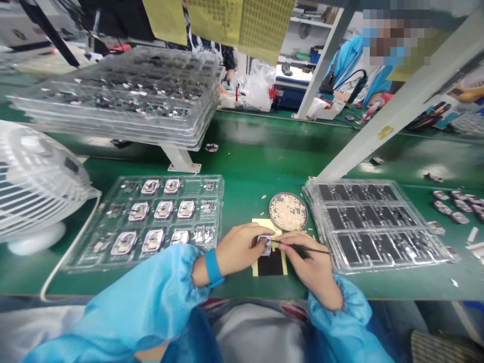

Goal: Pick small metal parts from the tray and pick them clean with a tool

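Observation:
My left hand (242, 247) is closed around a small squarish watch case (264, 245) with a pale rim, its thumb lying over the case. In my right hand (308, 257) is a pair of thin dark tweezers (315, 249), pinched between thumb and fingers with the tip at the case's right side. Part of the case is hidden by my fingers. Beneath both hands lies a yellow sheet with a black pad (270, 264). Just beyond them stands a round dish (288, 212) of tiny beige and dark pieces.
On the left, a clear tray (221, 201) holds several watch cases and small parts. Another stacked tray (321, 222) with black rectangular parts sits right. A white fan (38, 186), raised tray stack (124, 96) and slanted post (363, 126) border the bench. Another person (351, 65) works opposite.

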{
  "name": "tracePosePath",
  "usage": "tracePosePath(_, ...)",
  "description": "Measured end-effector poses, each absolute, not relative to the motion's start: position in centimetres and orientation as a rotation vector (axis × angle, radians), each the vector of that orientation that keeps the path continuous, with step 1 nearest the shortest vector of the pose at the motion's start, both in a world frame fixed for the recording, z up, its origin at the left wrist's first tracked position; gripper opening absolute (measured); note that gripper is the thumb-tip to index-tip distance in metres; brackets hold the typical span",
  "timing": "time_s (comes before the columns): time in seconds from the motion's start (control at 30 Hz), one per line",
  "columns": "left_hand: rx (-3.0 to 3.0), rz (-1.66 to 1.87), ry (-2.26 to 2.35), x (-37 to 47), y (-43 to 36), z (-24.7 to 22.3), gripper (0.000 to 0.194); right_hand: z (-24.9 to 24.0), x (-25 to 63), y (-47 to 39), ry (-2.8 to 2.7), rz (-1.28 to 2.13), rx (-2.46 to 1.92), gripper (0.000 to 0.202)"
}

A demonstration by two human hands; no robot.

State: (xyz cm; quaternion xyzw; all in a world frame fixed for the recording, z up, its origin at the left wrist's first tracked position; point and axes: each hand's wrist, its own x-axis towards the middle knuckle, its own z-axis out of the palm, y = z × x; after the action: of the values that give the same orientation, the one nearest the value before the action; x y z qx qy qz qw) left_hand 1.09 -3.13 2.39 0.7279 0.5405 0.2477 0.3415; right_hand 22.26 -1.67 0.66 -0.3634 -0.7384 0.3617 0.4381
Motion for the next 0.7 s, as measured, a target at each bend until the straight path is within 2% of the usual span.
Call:
tracePosePath(0.47,1.896,0.653,1.395,0.95,-3.19,2.12,0.035,0.54,22.24,-1.75,-1.88,0.872,-0.914,0.006)
tracePosePath(0.7,1.89,0.615,1.333,0.52,-3.12,2.23,0.045,0.73,22.19,-1.86,-1.886,0.885,-0.907,0.007)
